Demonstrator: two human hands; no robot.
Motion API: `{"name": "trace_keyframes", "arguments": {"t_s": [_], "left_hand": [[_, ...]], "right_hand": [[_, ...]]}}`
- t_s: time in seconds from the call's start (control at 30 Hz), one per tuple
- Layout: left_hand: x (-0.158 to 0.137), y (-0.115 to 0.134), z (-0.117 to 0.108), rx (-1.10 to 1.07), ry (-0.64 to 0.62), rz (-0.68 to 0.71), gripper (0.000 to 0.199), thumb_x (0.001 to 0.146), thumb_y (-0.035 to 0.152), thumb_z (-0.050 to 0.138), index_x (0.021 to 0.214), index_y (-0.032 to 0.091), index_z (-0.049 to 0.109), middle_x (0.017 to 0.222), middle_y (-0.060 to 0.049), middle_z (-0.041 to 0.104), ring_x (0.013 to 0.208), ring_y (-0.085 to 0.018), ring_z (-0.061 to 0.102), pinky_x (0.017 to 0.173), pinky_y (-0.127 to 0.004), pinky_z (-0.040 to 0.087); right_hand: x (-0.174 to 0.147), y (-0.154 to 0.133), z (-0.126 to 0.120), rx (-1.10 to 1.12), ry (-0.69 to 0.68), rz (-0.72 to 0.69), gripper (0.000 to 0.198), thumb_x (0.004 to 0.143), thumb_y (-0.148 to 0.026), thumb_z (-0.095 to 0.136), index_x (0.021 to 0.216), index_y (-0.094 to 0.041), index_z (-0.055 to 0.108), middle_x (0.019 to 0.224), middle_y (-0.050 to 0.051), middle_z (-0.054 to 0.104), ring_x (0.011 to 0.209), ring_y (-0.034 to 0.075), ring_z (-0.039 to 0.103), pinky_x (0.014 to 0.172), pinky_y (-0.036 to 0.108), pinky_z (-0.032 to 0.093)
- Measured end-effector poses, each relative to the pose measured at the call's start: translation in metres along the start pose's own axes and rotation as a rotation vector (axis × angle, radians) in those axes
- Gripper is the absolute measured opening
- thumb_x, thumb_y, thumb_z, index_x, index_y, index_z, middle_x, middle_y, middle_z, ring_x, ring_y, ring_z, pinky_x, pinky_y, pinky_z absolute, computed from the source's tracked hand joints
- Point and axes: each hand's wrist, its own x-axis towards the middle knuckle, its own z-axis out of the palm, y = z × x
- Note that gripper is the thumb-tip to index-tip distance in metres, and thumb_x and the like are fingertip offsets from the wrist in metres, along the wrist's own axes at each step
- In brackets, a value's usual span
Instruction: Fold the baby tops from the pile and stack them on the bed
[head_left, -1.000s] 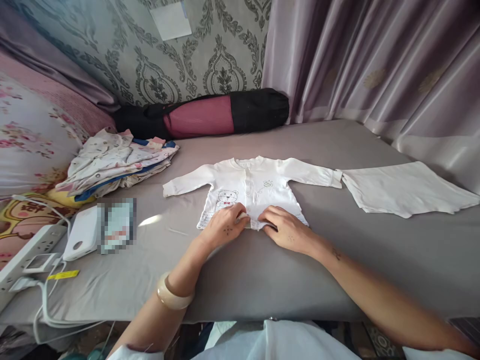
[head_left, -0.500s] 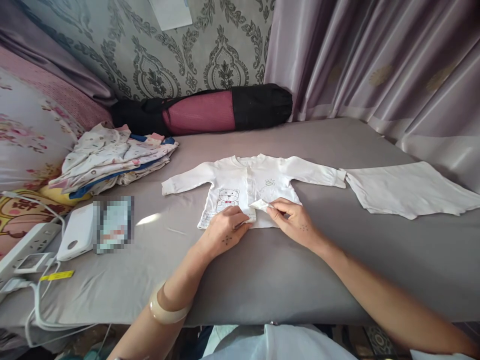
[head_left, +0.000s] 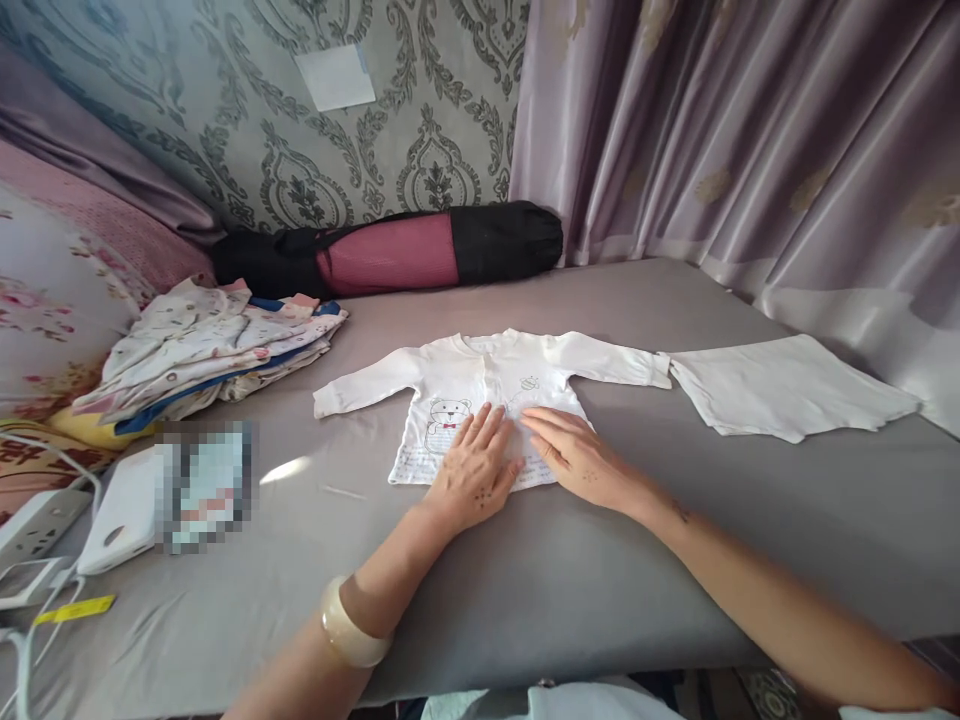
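Grip released, both hands: left hand [head_left: 476, 468] palm-down on lower front of white shirt [head_left: 491, 378], right hand [head_left: 581, 462] just beside, fingers extended on same front. Shirt spread on grey sheet [head_left: 600, 590], sleeves out. White cloth [head_left: 780, 388] by right cuff. Farther: clothes stack [head_left: 210, 345], left; black-and-maroon roll [head_left: 386, 252] along patterned wall [head_left: 442, 160].

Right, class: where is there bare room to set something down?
Bare grey sheet shows between the white shirt and the rolled bag, and between the white garment at right and the right forearm. The left side is crowded: clothes pile, power strip, white device. In the middle, left hand and right hand occupy the shirt's front.
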Motion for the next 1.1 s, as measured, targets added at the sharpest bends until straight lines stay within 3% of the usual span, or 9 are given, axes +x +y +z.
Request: {"name": "trace_keyframes", "arguments": {"t_s": [0.13,0.23,0.43,0.67,0.87,0.97,1.1], "left_hand": [[-0.003,0.000,0.012,0.089,-0.124,0.009,0.059,0.102,0.047,0.030,0.148,0.012,0.037,0.159,-0.017,0.032,0.149,-0.031,0.021,0.121,-0.053,0.022],[-0.005,-0.001,0.013,0.114,-0.135,0.014,0.062,0.102,0.048,0.029,0.150,0.011,0.035,0.159,-0.017,0.029,0.149,-0.031,0.020,0.120,-0.053,0.023],[-0.004,0.001,0.015,0.139,-0.123,0.012,0.061,0.102,0.046,0.029,0.149,0.010,0.037,0.158,-0.018,0.030,0.149,-0.032,0.021,0.120,-0.054,0.025],[-0.005,0.001,0.017,0.124,-0.105,0.006,0.060,0.101,0.046,0.028,0.149,0.010,0.038,0.158,-0.017,0.031,0.149,-0.032,0.021,0.119,-0.055,0.025],[-0.003,0.004,0.009,0.055,-0.132,-0.026,0.060,0.102,0.048,0.026,0.146,0.011,0.042,0.159,-0.016,0.031,0.149,-0.031,0.021,0.121,-0.053,0.025],[-0.002,-0.001,0.006,0.032,-0.046,-0.083,0.057,0.102,0.049,0.025,0.140,0.014,0.050,0.155,-0.016,0.039,0.148,-0.030,0.027,0.119,-0.052,0.029],[-0.004,-0.020,0.007,0.098,0.119,-0.191,0.054,0.101,0.046,0.033,0.139,0.011,0.048,0.152,-0.021,0.042,0.147,-0.035,0.027,0.118,-0.059,0.027]], "right_hand": [[0.002,0.012,0.009,-0.183,-0.240,0.062,0.059,0.103,-0.044,0.023,0.154,-0.014,0.032,0.162,0.014,0.024,0.151,0.026,0.018,0.122,0.053,0.019],[0.016,0.021,0.013,-0.226,-0.308,0.092,0.062,0.103,-0.045,0.018,0.155,-0.015,0.027,0.164,0.013,0.019,0.151,0.026,0.013,0.122,0.053,0.016],[0.073,0.039,0.026,-0.367,-0.215,0.187,0.065,0.101,-0.044,0.019,0.155,-0.007,0.027,0.163,0.017,0.018,0.152,0.028,0.010,0.122,0.051,0.008],[0.145,0.065,0.030,-0.416,-0.175,0.389,0.069,0.101,-0.046,0.016,0.156,-0.005,0.021,0.164,0.017,0.016,0.151,0.029,0.012,0.121,0.045,0.011],[0.169,0.072,0.033,-0.441,-0.104,0.492,0.066,0.101,-0.043,0.019,0.154,-0.005,0.025,0.162,0.019,0.022,0.150,0.030,0.016,0.119,0.047,0.015],[0.174,0.062,0.034,-0.461,-0.043,0.439,0.055,0.100,-0.035,0.026,0.145,-0.008,0.041,0.156,0.020,0.034,0.145,0.031,0.025,0.115,0.051,0.018],[0.191,0.038,0.042,-0.445,-0.029,0.183,0.041,0.098,-0.023,0.031,0.130,-0.016,0.056,0.145,0.015,0.049,0.131,0.027,0.040,0.107,0.045,0.028]]}}
